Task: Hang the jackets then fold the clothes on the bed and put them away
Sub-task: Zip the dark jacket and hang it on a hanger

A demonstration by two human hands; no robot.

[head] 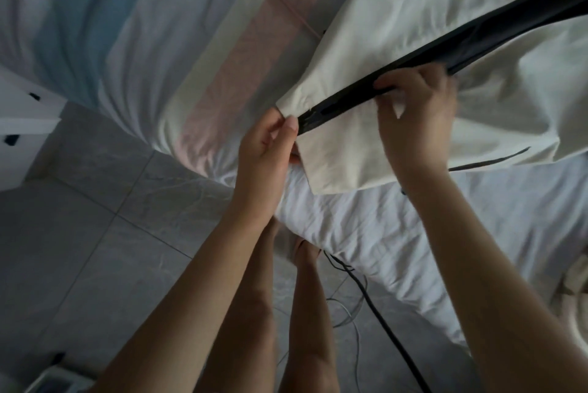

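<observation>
2 bare forearms [191,313], bare legs [311,313]

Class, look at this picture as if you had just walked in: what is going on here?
A person stands at the edge of a bed, working on a cream jacket that lies on it. The left hand pinches the jacket's bottom corner at the foot of the dark zip. The right hand, blurred, grips the zip a little further up. Past that hand the front looks open. The jacket is not yet hung.
</observation>
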